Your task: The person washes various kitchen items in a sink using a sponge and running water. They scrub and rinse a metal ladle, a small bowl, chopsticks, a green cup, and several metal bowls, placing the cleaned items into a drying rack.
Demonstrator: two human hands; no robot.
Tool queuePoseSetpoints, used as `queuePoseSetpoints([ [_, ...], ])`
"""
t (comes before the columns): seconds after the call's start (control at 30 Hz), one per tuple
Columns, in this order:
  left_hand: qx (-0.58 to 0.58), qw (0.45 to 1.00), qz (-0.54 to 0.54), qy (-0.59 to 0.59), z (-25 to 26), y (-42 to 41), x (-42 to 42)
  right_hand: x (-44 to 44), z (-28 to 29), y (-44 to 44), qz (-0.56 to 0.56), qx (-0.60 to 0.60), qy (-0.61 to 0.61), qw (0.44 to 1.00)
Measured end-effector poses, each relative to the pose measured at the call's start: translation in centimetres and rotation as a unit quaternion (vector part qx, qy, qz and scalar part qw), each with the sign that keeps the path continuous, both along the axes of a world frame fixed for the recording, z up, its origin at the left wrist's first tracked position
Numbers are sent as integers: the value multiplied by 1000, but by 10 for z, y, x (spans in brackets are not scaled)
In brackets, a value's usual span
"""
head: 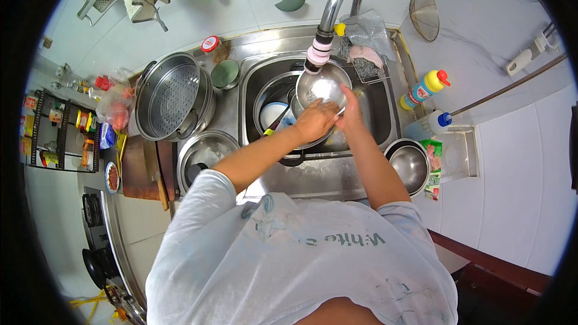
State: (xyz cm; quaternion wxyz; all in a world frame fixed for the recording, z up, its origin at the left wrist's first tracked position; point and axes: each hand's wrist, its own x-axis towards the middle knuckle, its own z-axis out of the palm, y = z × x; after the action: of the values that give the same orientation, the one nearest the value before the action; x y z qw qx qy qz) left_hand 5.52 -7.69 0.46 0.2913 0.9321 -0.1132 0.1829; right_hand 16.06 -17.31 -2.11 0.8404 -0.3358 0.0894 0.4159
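A shiny stainless-steel bowl point(321, 85) is tilted under the tap's pink-and-white nozzle point(318, 56), above the sink point(377, 128). My right hand point(351, 109) grips its right rim, with the thumb up along the edge. My left hand point(317, 121) lies over the near part of the bowl, fingers against the metal; its thumb is hidden, so I cannot tell whether it grips. Below them a large metal pot point(261, 95) stands in the sink. A white dish point(272, 112) and a dark-handled utensil with a yellow band point(268, 132) are inside the pot.
A steamer pot point(169, 95), a glass-like lid point(207, 151) and a cleaver point(152, 164) on a cutting board point(133, 162) are at left. A green bowl point(225, 74) stands behind. On the right are a wire scrubber rack point(369, 72), bottles point(422, 90) and metal bowls point(407, 167).
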Motion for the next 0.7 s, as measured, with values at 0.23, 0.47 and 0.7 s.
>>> queuePoseSetpoints([
  [0.23, 79, 995, 36, 43, -15, 14, -12, -10, 54, -3, 19, -222, -175, 959],
  [0.47, 117, 992, -19, -37, -6, 11, -13, 22, 13, -12, -21, -145, -245, 959],
  [0.7, -48, 991, 116, 36, 1, -10, -11, -16, 36, 6, -39, -256, -350, 900],
])
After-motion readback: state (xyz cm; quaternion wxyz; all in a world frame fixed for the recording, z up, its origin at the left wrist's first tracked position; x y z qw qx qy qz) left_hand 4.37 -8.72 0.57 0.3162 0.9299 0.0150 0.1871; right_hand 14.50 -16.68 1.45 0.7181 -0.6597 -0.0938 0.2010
